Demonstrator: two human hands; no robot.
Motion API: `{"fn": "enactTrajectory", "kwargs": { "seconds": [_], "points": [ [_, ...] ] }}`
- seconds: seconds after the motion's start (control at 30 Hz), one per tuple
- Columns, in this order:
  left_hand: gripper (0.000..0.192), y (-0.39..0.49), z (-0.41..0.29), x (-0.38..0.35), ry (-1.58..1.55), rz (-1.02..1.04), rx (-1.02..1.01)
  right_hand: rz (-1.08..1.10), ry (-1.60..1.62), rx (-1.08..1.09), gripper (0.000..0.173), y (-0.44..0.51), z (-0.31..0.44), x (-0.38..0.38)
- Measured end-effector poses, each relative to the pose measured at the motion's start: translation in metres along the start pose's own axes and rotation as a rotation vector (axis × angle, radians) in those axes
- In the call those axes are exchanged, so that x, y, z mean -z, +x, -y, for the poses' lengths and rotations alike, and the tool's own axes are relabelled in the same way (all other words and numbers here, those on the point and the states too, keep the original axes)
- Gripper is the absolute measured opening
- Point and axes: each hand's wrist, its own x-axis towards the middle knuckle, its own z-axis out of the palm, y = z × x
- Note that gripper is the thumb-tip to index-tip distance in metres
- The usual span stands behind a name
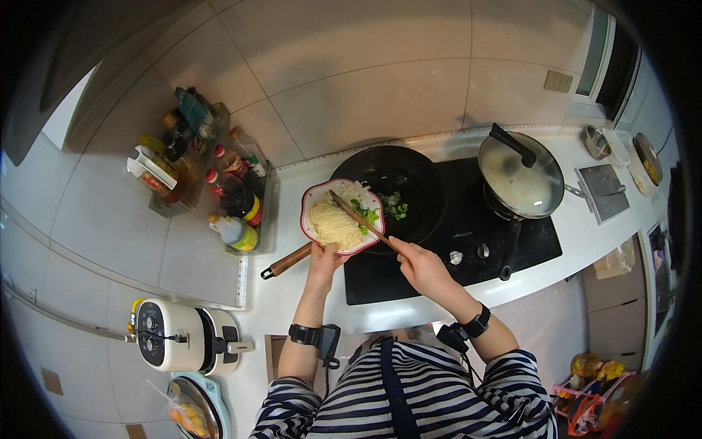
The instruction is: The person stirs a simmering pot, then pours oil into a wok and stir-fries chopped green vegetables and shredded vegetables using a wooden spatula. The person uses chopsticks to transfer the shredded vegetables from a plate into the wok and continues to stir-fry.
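A white plate with a red scalloped rim (305, 204) rests in my left hand (324, 262), tilted over the near left part of a black wok (425, 186). On the plate lie pale noodles (335, 226), chopped white onion or scallion (354, 192) and chopped greens (364, 213). My right hand (423, 264) grips a wooden spatula or spoon (364, 224), its tip over the plate between the noodles and the greens. More chopped greens (396, 206) lie in the wok just beyond the plate's right rim. The wok's wooden handle (290, 260) points towards the lower left.
A glass-lidded pan (513, 181) stands on the right of the black cooktop (466, 241). Sauce bottles (233, 192) fill wall racks at left. A cream air fryer (181, 337) stands at lower left. A metal bowl (596, 141) sits at far right.
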Motion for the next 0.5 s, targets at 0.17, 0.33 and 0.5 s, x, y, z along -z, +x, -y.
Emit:
{"fn": "enactTrajectory", "kwargs": {
  "seconds": [0.17, 0.33, 0.5],
  "points": [
    [0.044, -0.006, -0.003, -0.002, 0.046, -0.014, 0.008, 0.022, -0.175, -0.08, 0.048, -0.003, -0.006, -0.006],
    [0.043, -0.006, -0.002, -0.003, 0.014, -0.037, 0.015, -0.083, -0.181, -0.049, 0.05, -0.003, -0.013, 0.002],
    [0.043, -0.004, -0.004, 0.003, 0.039, -0.027, 0.031, -0.094, 0.031, 0.02, 0.051, 0.005, -0.014, 0.005]
  ]
}}
